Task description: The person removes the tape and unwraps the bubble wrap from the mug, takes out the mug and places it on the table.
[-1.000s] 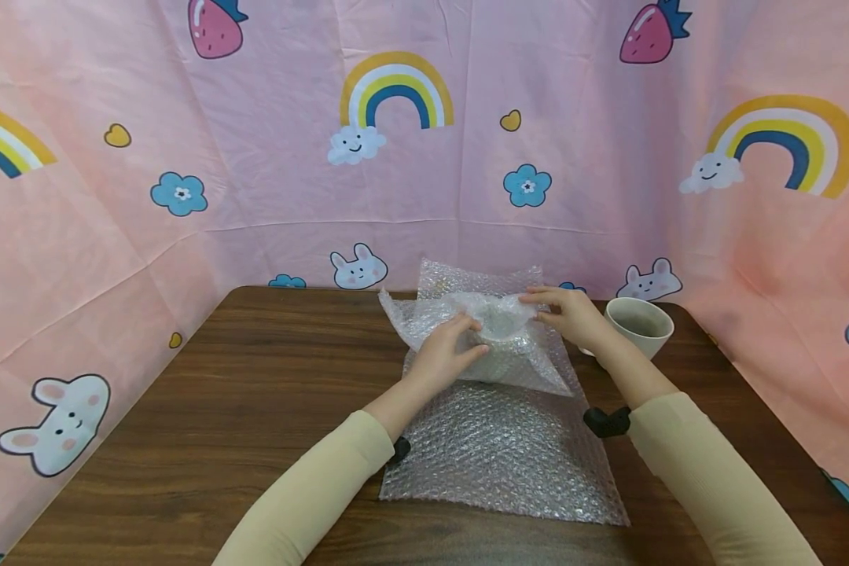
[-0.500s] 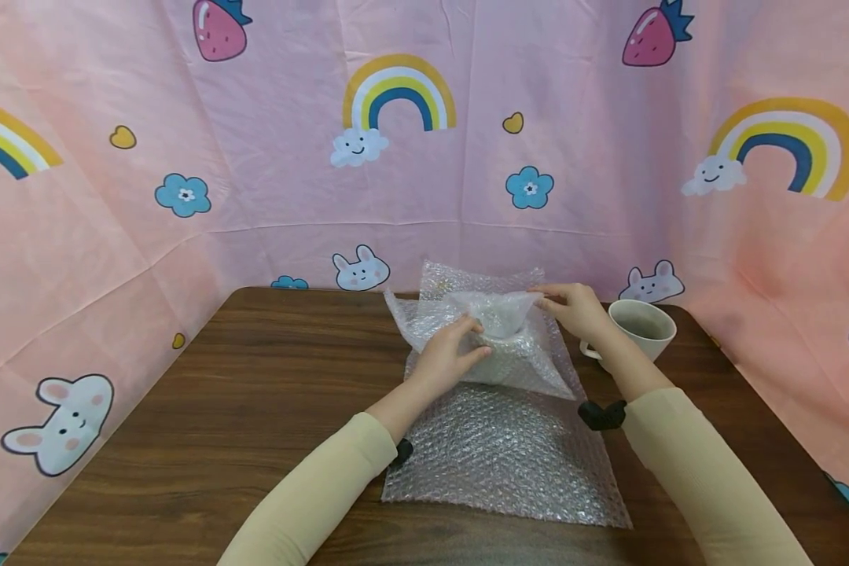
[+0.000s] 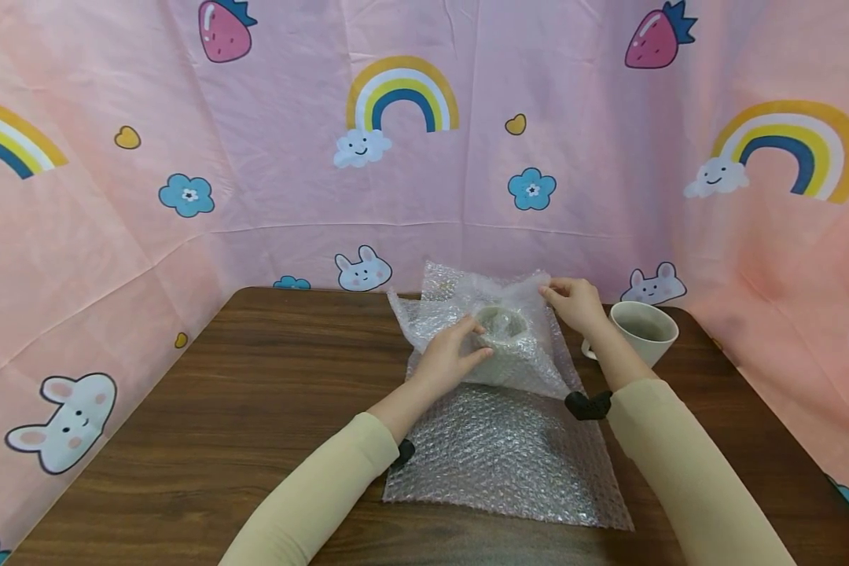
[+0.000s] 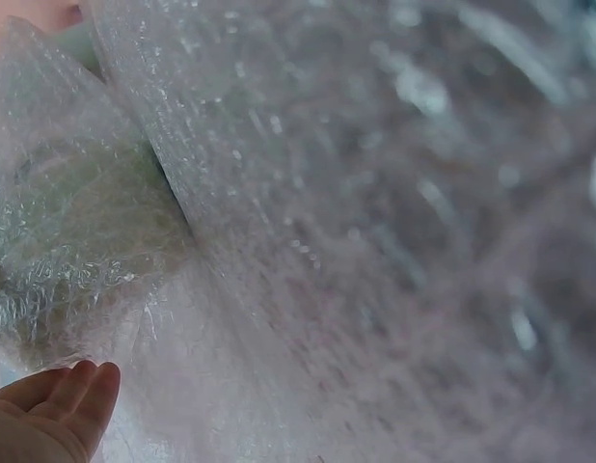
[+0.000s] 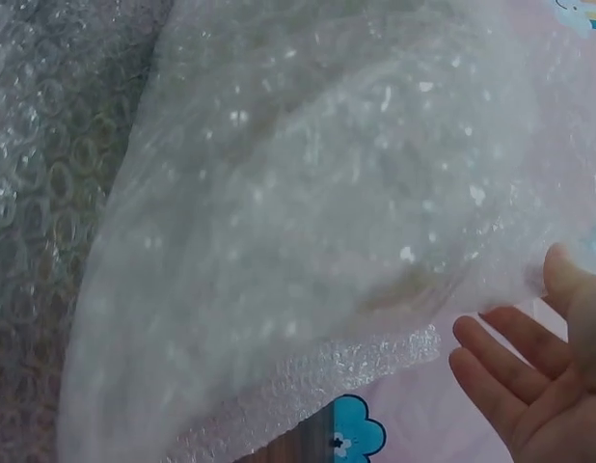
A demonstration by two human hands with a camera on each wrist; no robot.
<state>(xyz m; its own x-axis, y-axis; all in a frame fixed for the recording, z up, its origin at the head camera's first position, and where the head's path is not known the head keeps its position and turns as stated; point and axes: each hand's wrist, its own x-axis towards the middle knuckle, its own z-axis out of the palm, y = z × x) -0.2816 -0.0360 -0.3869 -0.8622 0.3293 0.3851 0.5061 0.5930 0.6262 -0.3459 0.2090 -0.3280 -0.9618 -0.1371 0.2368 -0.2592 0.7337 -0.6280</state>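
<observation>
A pale cup (image 3: pixel 512 358) with a round rim stands wrapped in bubble wrap (image 5: pixel 279 222), whose loose corners stick out at the sides. My left hand (image 3: pixel 449 355) grips the wrapped cup on its left side, thumb and fingers near the rim; in the left wrist view its fingertips (image 4: pixel 97 391) rest against the wrap. At the back right, my right hand (image 3: pixel 573 305) pinches a corner of the wrap between thumb and index finger and holds it raised behind the rim. Underneath lies a larger flat sheet of bubble wrap (image 3: pixel 502 456).
A second cup, a white mug (image 3: pixel 644 330) with its handle to the left, stands uncovered right beside my right forearm. Everything sits on a dark wooden table (image 3: pixel 276 393). A pink patterned curtain (image 3: pixel 276 189) hangs behind the table and along both sides.
My right hand has drawn the wrap's corner back and to the right, away from the cup, so the rim shows more. The left hand stays at the cup's side.
</observation>
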